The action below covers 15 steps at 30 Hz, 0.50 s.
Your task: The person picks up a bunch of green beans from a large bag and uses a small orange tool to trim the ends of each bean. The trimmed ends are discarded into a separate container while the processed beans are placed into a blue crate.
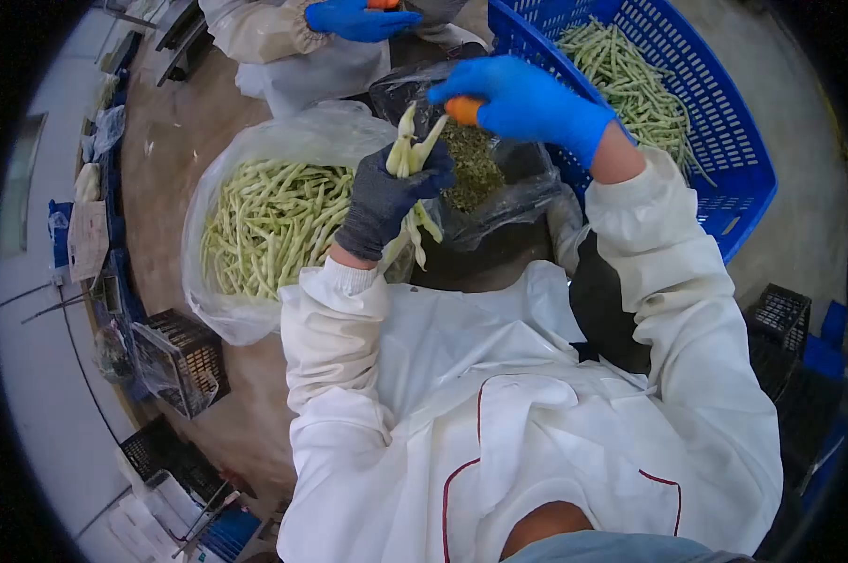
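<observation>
My left hand point(393, 199), in a dark grey glove, is wrapped round a small bunch of pale green beans point(408, 155). Bean ends stick up above the fist, and others hang below it. In a blue glove, my right hand point(537, 101) grips a tool with an orange handle point(463, 110); its working end cannot be made out. The handle is close to the upper bean tips. Beside my left hand, a clear plastic bag point(202, 246) holds many loose beans point(274, 225). Small green trimmings point(474, 169) lie in a dark plastic-lined container beneath my hands.
A blue perforated crate point(724, 113) with more beans point(621, 84) stands at the upper right. Opposite me, another person's blue-gloved hand point(358, 19) holds something orange. Dark crates point(185, 361) stand on the left, and a black crate point(780, 314) is at the right.
</observation>
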Tool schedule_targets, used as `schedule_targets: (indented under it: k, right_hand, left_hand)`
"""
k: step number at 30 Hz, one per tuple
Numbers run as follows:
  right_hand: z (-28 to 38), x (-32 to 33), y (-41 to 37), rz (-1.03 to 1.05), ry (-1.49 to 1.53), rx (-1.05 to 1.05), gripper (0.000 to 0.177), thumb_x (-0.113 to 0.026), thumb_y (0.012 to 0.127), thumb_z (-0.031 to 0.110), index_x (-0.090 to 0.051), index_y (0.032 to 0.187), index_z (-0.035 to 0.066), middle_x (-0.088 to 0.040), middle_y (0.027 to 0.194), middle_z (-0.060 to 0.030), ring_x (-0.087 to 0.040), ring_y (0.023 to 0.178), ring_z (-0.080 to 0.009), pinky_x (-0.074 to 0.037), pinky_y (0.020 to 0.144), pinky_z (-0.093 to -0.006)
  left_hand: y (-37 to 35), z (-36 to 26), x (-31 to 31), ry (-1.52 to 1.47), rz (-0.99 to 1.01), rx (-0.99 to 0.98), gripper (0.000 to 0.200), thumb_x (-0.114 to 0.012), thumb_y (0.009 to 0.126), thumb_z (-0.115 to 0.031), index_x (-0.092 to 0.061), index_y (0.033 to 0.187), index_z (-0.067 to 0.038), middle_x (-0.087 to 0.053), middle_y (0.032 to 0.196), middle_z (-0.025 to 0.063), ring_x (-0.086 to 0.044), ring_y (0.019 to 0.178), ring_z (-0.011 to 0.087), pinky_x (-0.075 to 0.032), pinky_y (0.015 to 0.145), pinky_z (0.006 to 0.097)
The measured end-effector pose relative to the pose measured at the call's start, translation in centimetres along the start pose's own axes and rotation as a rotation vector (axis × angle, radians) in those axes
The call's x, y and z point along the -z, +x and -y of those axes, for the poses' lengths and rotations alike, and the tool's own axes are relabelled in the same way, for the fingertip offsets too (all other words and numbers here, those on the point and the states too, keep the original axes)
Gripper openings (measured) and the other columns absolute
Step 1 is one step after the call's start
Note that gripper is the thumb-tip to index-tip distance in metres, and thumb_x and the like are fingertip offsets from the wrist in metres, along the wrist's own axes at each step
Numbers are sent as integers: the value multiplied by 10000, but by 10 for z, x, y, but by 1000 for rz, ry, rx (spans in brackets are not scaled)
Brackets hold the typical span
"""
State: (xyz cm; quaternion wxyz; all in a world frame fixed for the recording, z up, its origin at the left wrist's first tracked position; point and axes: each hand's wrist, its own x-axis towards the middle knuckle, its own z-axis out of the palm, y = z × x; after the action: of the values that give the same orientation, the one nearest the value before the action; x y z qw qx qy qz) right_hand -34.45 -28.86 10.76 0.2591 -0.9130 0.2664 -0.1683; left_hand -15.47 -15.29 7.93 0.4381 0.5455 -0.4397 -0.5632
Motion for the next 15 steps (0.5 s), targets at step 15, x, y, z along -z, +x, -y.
schedule_targets:
  k: [15]
  right_hand:
    - [25, -37, 4, -95, -321, 22, 132, -607, 703, 118, -674, 807, 72, -643, 820, -87, -605, 815, -298, -468, 753, -415]
  left_hand:
    - [3, 12, -2, 329, -289, -158, 306, -724, 782, -91, -647, 1066, -7, -680, 950, 68, -639, 846, 153, -499, 784, 291]
